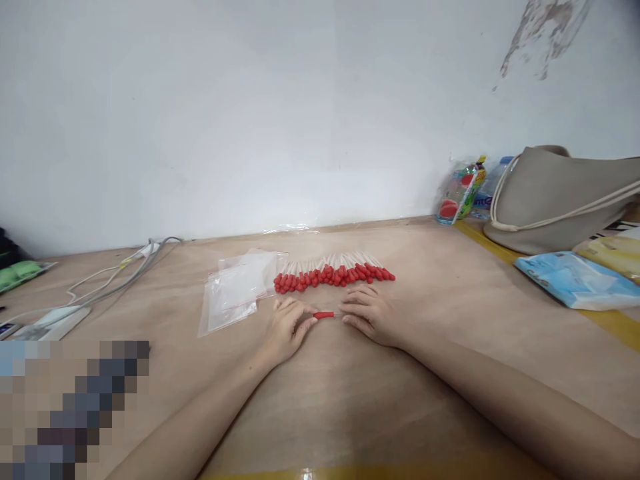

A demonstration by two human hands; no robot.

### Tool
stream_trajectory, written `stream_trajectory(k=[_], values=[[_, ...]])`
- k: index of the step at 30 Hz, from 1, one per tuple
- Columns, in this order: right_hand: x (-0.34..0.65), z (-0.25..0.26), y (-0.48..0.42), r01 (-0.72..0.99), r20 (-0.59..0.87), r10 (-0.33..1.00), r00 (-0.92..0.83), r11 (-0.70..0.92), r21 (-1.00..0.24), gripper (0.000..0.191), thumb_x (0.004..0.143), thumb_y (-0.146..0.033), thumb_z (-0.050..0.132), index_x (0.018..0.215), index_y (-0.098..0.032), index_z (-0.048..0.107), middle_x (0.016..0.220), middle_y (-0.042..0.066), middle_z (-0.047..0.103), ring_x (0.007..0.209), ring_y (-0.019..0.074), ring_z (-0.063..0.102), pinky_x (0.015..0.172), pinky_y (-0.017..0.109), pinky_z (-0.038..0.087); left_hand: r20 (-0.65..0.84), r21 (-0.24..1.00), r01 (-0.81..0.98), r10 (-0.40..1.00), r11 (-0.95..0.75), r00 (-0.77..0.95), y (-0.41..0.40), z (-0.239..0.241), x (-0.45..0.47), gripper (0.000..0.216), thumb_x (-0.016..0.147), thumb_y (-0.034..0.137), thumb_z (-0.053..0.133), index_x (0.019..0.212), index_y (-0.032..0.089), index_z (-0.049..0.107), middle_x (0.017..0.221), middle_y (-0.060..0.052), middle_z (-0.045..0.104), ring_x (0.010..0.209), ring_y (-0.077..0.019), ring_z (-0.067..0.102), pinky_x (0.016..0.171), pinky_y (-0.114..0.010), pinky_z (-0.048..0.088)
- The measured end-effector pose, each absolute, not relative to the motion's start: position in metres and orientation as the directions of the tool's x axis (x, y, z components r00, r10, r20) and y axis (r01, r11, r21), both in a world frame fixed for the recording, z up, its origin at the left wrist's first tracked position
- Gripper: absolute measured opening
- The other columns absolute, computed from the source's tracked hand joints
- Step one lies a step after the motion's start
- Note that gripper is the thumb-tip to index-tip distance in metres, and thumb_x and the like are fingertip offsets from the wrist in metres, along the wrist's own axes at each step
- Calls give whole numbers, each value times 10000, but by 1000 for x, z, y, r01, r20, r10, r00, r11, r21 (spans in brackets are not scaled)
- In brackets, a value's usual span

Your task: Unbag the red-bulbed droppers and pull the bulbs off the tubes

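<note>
Red slim rod with a thin pale end [325, 315] lies between the two hands; take it as clock centre. Left hand [293, 327], 9 o'clock: thumb and fingers pinched on the red end. Right hand [370, 315], 3 o'clock: fingers curved at the pale end, can't tell if they grip it. At 12: long row of red-tipped, pale-stemmed sticks [335, 275], side by side, red ends toward the hands. At 10–11: flat clear plastic bags [235, 287], overlapping, just beside the row. Progress, my read: the row looks laid out, exact count unclear; the rod in hand is apart from it. No red visible inside the bags, so they look unused so far.
</note>
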State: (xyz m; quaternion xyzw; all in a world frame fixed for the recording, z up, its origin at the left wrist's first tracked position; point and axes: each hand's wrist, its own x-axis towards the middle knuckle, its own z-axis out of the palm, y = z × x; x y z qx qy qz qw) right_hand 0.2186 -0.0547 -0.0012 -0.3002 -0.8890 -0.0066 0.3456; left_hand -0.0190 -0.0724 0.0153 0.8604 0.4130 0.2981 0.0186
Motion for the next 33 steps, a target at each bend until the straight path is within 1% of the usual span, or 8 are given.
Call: stream_trajectory(k=[3,5,7,12,16,20,26,33], values=[[214,-1,-55,524,604,549,-577,817,-242,224,878,-299,440,916,-206,641,872,58,639,902,179,539,823,366,423,504,277,685,709,-673,493,-73,16,-19,210,852,302,471,1024,230,566,1041,-45,631,968,-195,530,848,-380,363],[212,-3,-54,511,611,548,-571,820,-258,218,879,-280,437,894,-197,638,850,57,636,872,176,539,803,357,432,511,258,675,690,-691,512,-74,16,-16,356,821,336,516,1161,231,509,1176,-66,567,1097,-218,473,932,-410,339],[210,-4,-54,493,622,537,-570,829,-263,205,875,-266,444,891,-190,634,848,56,634,862,176,536,797,352,438,509,228,664,669,-712,542,-73,15,-11,440,793,379,553,1204,236,487,1237,-68,527,1159,-231,430,963,-423,325],[207,-4,-55,441,637,505,-582,854,-275,199,872,-249,445,921,-190,629,877,57,638,853,169,552,793,344,460,536,196,629,619,-752,574,-68,10,5,199,844,317,503,979,223,615,1033,-36,647,1018,-183,535,905,-378,375],[206,-7,-54,439,634,509,-582,853,-281,249,867,-298,463,1043,-187,600,972,72,640,926,180,568,833,351,473,576,174,610,583,-773,574,-67,8,8,167,853,273,490,938,205,616,931,-30,671,952,-167,563,877,-356,393],[203,-12,-52,407,647,492,-583,865,-293,252,889,-274,411,1030,-198,605,981,67,656,933,170,599,862,345,482,573,145,623,578,-769,580,-69,10,6,167,854,275,482,934,211,614,911,-28,673,955,-174,567,885,-365,392],[203,-12,-55,372,646,461,-609,885,-282,236,897,-233,381,938,-197,611,920,49,675,866,142,628,932,344,452,566,101,629,564,-771,601,-72,11,7,174,859,252,460,932,204,611,949,-35,673,976,-175,577,969,-403,341],[206,-10,-58,374,644,446,-621,891,-257,224,891,-209,388,928,-202,609,943,55,671,934,140,614,963,333,436,505,133,628,598,-766,622,-74,12,5,190,874,249,427,929,211,605,947,-30,667,1012,-169,563,993,-404,319]])
